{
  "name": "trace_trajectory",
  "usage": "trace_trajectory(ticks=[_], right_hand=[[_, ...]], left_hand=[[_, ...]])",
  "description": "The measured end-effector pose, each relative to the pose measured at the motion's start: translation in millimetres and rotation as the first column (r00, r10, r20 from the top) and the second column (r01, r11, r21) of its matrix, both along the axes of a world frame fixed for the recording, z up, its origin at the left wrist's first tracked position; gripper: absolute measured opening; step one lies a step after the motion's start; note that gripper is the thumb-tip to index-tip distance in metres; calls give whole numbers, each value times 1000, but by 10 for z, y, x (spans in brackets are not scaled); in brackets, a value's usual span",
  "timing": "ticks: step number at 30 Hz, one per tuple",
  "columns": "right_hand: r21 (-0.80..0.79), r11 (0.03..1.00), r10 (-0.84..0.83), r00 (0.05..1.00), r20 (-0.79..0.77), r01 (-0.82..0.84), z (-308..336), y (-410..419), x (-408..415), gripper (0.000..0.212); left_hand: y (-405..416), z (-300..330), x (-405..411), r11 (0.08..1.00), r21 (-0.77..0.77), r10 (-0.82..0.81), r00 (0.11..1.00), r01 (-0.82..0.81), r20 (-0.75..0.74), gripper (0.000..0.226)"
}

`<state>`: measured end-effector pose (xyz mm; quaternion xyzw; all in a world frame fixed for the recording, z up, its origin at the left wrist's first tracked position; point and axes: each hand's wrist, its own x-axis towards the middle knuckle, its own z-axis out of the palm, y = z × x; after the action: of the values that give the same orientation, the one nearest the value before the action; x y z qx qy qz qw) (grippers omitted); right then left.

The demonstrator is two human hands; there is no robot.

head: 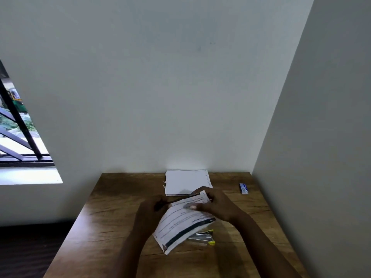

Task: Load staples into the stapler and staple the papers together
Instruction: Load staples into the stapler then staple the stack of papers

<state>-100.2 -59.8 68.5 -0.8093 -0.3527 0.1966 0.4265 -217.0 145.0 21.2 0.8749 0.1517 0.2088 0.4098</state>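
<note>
A printed sheaf of papers (180, 223) is held tilted above the wooden table (112, 217). My left hand (149, 211) grips its left edge, and my right hand (216, 207) holds its upper right part with the thumb on top. A metal stapler with yellow tips (204, 237) lies on the table just under the lower right corner of the papers, partly hidden by them; I cannot tell if it is open. A small blue and white staple box (243, 188) lies at the far right of the table.
A stack of blank white sheets (186, 181) lies at the back of the table against the wall. Walls close the table in at the back and right. A barred window (18, 133) is on the left.
</note>
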Motion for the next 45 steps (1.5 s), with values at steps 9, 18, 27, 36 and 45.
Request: trace_trajectory(ticks=[9,18,27,36,45], right_hand=[[297,939,-299,839,455,173,-153,119,-36,25],[382,894,-379,847,372,233,-271,48,-34,21],[359,685,-328,708,-626,634,-198,94,-96,16],[383,719,-424,803,-418,579,-249,76,-56,45],[340,907,-129,934,-334,247,-178,-59,-28,34]], left_hand=[[-98,-39,41,420,-855,348,924,-305,-158,63],[-142,-256,45,149,-988,163,987,-25,-1,53],[-90,-198,65,437,-899,173,978,31,118,62],[120,-117,-8,359,-916,67,975,176,213,59],[186,-124,-91,566,-822,-92,996,65,16,46]])
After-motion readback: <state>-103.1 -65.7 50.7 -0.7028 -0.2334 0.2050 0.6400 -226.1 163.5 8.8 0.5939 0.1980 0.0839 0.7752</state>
